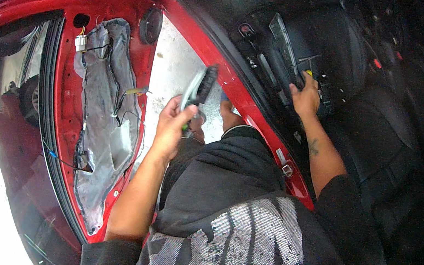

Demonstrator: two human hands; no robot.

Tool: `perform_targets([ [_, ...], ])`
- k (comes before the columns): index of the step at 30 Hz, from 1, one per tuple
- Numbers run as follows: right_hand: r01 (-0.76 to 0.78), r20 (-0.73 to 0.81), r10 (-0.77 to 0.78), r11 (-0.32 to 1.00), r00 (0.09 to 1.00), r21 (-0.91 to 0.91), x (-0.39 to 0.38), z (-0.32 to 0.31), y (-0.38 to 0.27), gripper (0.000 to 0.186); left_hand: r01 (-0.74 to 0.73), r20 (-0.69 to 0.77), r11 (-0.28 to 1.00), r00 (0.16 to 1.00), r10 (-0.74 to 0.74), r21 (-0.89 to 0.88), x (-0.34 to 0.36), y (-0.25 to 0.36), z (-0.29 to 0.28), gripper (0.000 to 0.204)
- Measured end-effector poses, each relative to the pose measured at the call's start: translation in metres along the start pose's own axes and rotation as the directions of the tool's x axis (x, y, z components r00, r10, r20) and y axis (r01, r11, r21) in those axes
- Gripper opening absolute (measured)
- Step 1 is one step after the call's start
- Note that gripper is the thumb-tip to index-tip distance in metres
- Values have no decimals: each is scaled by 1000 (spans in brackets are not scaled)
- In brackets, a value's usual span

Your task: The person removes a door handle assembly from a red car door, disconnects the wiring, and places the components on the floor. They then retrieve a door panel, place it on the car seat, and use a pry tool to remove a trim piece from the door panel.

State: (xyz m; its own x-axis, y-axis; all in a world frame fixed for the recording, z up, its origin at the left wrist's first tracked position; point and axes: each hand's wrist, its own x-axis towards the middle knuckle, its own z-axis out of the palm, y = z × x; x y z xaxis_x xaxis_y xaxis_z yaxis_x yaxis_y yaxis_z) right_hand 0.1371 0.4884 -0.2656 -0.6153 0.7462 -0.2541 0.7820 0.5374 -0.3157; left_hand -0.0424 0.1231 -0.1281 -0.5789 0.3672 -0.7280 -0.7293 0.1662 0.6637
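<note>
My left hand point(174, 121) is closed around a curved silver-and-black piece point(199, 87), shaped like a door pull handle and blurred by motion. It is raised over the gap between the car door and the sill. A small bit of green shows beside the fingers. Inside the car, my right hand point(308, 96) has its thumb and forefinger about the near end of a long black trim panel point(286, 43). Something small and yellow point(309, 72) shows at its fingertips. Dark parts behind that hand are hard to make out.
On my left stands the open red door point(58, 108) without its inner panel. Grey sheeting point(105, 88), loose wires and a white connector point(81, 43) are on it. The red sill point(239, 101) runs between my legs and the black interior, near a door latch striker point(287, 170).
</note>
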Motion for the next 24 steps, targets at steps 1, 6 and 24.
perform_targets([
  [1, -105, 48, 108, 993, 993, -62, 12, 13, 18, 76, 19, -33, 996, 999, -22, -83, 0, -3, -11, 43],
  [6, -323, 133, 354, 924, 926, -205, 42, 58, 34, 81, 150, 24, 959, 989, -149, -241, -26, -22, -73, 51],
  [24, -382, 498, 76, 743, 864, 549, -14, 26, 18, 38, -24, -124, 951, 992, -15, -308, -95, 20, -100, 58],
])
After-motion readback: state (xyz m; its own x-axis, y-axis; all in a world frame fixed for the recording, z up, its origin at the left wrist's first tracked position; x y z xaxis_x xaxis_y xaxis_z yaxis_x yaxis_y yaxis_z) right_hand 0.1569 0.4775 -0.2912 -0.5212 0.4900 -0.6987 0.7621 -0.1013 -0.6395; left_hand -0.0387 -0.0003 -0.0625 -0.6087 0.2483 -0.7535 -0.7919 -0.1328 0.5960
